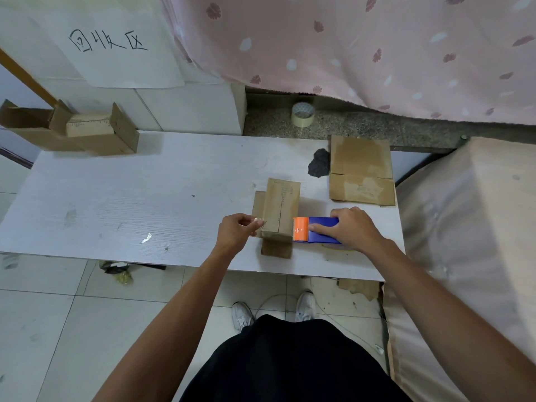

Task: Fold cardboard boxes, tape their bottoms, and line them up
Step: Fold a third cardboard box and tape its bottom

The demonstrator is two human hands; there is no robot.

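- Table [130, 198]: a white board seen from above, with the person standing at its near edge.
- Box [280, 207]: small, brown, right of centre and close to the near edge. A seam runs down its upper face, and loose flaps stick out at its left and near sides.
- Left hand [240, 227]: at the box's left side, fingers curled, thumb and forefinger pinching what looks like a clear tape end [257, 220].
- Right hand [353, 230]: wrapped over the blue body of the tape dispenser [316, 230], forefinger lying straight along it. The orange head touches the box's right side.
- Flat cardboard [361, 169]: unfolded, at the far right corner, apart from the box.
- Folded boxes [87, 129]: two side by side, open, at the far left corner.
- Tape roll [303, 114]: on the speckled ledge beyond the far edge.
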